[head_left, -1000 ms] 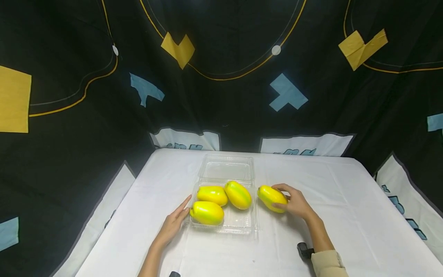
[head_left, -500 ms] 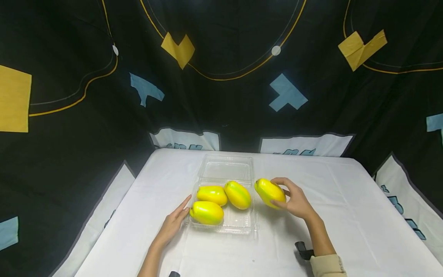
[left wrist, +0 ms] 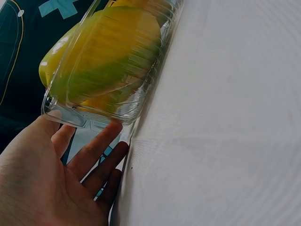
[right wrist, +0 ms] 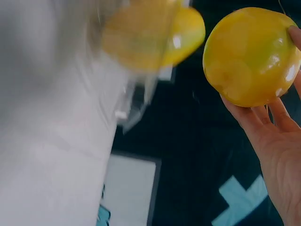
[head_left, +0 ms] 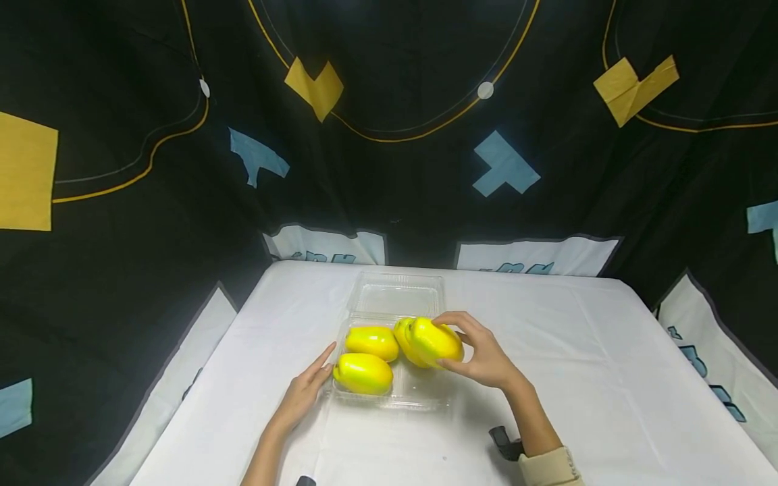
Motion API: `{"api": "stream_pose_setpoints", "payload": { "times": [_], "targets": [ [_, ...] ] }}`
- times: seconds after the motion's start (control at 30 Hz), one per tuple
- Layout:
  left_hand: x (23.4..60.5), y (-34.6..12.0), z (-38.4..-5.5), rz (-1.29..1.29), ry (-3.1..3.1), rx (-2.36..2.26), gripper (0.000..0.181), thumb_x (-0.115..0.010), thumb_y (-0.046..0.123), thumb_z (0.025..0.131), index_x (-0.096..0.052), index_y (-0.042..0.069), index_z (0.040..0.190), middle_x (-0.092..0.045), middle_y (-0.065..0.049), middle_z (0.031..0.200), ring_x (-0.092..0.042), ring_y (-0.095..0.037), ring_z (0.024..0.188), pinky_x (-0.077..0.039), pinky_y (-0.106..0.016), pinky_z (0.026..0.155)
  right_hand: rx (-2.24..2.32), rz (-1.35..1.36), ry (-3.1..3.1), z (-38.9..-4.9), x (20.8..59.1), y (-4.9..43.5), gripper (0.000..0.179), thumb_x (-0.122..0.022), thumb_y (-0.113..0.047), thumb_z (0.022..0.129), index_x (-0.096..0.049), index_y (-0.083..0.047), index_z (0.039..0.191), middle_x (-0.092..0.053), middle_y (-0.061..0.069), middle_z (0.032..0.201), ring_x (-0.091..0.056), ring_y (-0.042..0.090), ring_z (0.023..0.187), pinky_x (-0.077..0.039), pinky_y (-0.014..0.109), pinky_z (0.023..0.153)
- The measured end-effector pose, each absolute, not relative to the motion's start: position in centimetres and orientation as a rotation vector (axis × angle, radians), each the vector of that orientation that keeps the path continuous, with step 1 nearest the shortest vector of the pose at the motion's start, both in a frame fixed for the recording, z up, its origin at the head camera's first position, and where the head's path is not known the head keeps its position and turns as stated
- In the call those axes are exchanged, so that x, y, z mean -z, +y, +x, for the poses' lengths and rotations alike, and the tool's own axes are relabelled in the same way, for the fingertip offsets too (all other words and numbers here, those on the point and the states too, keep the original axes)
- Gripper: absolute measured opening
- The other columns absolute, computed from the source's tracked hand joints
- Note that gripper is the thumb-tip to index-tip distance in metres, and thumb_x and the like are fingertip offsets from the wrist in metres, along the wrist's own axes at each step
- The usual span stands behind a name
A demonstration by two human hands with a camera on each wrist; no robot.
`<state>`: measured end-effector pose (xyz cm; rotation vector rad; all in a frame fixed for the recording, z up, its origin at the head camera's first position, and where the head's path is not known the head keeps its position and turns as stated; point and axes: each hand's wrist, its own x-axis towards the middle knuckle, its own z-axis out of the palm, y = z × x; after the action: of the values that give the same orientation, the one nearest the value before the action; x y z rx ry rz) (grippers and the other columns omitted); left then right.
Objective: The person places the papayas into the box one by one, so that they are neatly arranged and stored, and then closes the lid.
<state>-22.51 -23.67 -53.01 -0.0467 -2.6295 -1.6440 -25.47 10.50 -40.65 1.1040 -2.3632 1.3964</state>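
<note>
In the head view, my right hand [head_left: 484,354] holds a glossy yellow-green papaya [head_left: 436,341] between thumb and fingers, raised over the right half of a clear plastic clamshell box [head_left: 419,399]. The right wrist view shows the same papaya [right wrist: 251,56] from its blunt end, with fingers behind and under it. Three more papayas lie in the box: one at the front left [head_left: 363,374], another behind it [head_left: 372,343], and a third partly hidden behind the held one. My left hand [head_left: 306,390], fingers extended, touches the box's left side; the left wrist view shows fingertips at its wall [left wrist: 127,110].
The box's lid [head_left: 398,295] lies folded back on the far side. A white cloth [head_left: 547,317] covers the table. A black curtain [head_left: 389,196] with yellow and blue patches hangs behind it. A black wrist strap mount [head_left: 506,445] juts out beside the right forearm.
My right hand has lifted the papaya from the cloth right of the box and carried it left, over the box. The left hand has stayed at the box's side.
</note>
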Motion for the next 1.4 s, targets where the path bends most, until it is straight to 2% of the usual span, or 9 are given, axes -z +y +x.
{"api": "stream_pose_setpoints", "payload": {
  "times": [0.1, 0.37, 0.57, 0.77, 0.93, 1.2, 1.33, 1.4],
  "targets": [
    [53.0, -23.6, -22.5, -0.046, -2.637, 1.646, 0.045, -0.04, 0.049, 0.096, -0.037, 0.04, 0.139, -0.035, 0.003, 0.145, -0.029, -0.029, 0.134, -0.02, -0.058, 0.105, -1.418, 1.144, -2.378, -25.3, 41.6, 9.4, 0.055, -0.078, 0.003, 0.069, -0.054, -0.003, 0.118, -0.052, 0.012, 0.122, -0.048, 0.031, 0.115, -0.046, 0.052, 0.088],
    [53.0, -23.5, -22.5, -0.027, -2.653, 1.639, 0.045, -0.039, 0.05, 0.095, -0.036, 0.042, 0.139, -0.035, 0.003, 0.145, -0.029, -0.029, 0.133, -0.021, -0.058, 0.105, -1.447, 1.154, -2.464, -26.6, 45.5, 8.4, 0.058, -0.081, -0.015, 0.072, -0.052, -0.023, 0.121, -0.049, -0.006, 0.127, -0.044, 0.018, 0.121, -0.045, 0.049, 0.091],
    [52.8, -23.6, -22.5, -0.033, -2.657, 1.625, 0.045, -0.038, 0.05, 0.095, -0.036, 0.041, 0.139, -0.034, 0.003, 0.145, -0.029, -0.029, 0.134, -0.021, -0.058, 0.105, -1.387, 1.208, -2.476, -26.8, 46.7, 8.3, 0.056, -0.081, -0.021, 0.072, -0.052, -0.025, 0.121, -0.049, -0.01, 0.125, -0.045, 0.018, 0.119, -0.042, 0.048, 0.096],
    [52.8, -23.6, -22.6, -0.044, -2.652, 1.628, 0.045, -0.039, 0.049, 0.096, -0.035, 0.041, 0.14, -0.034, 0.003, 0.145, -0.028, -0.029, 0.134, -0.02, -0.058, 0.105, -1.282, 1.217, -2.509, -26.6, 47.2, 8.0, 0.058, -0.082, -0.019, 0.069, -0.054, -0.026, 0.12, -0.049, -0.015, 0.123, -0.045, 0.012, 0.119, -0.038, 0.045, 0.1],
    [52.7, -23.6, -22.5, -0.039, -2.648, 1.638, 0.044, -0.038, 0.049, 0.096, -0.035, 0.042, 0.14, -0.033, 0.005, 0.145, -0.027, -0.027, 0.134, -0.02, -0.057, 0.106, -1.242, 1.23, -2.511, -26.5, 47.4, 8.0, 0.059, -0.082, -0.018, 0.069, -0.054, -0.025, 0.121, -0.049, -0.014, 0.123, -0.046, 0.013, 0.118, -0.039, 0.047, 0.099],
    [50.9, -23.0, -21.6, -0.034, -2.638, 1.663, 0.044, -0.039, 0.041, 0.098, -0.036, 0.033, 0.142, -0.033, 0.0, 0.146, -0.027, -0.03, 0.134, -0.019, -0.058, 0.106, -1.216, 1.22, -2.543, -26.4, 47.7, 8.1, 0.059, -0.082, -0.021, 0.07, -0.054, -0.026, 0.122, -0.048, -0.015, 0.124, -0.045, 0.014, 0.119, -0.038, 0.048, 0.099],
    [49.2, -22.3, -20.8, -0.031, -2.646, 1.663, 0.044, -0.039, 0.031, 0.1, -0.036, 0.023, 0.143, -0.032, -0.005, 0.146, -0.026, -0.033, 0.134, -0.019, -0.058, 0.105, -1.226, 1.205, -2.565, -26.3, 47.7, 8.1, 0.058, -0.082, -0.02, 0.069, -0.054, -0.025, 0.121, -0.048, -0.015, 0.125, -0.044, 0.015, 0.121, -0.037, 0.046, 0.1],
    [49.4, -22.4, -20.9, -0.031, -2.653, 1.654, 0.044, -0.039, 0.032, 0.1, -0.035, 0.022, 0.143, -0.032, -0.006, 0.146, -0.026, -0.034, 0.134, -0.02, -0.059, 0.105, -1.231, 1.207, -2.564, -26.3, 47.8, 8.2, 0.058, -0.082, -0.02, 0.069, -0.055, -0.024, 0.12, -0.049, -0.014, 0.125, -0.044, 0.015, 0.121, -0.037, 0.046, 0.1]
  ]
}}
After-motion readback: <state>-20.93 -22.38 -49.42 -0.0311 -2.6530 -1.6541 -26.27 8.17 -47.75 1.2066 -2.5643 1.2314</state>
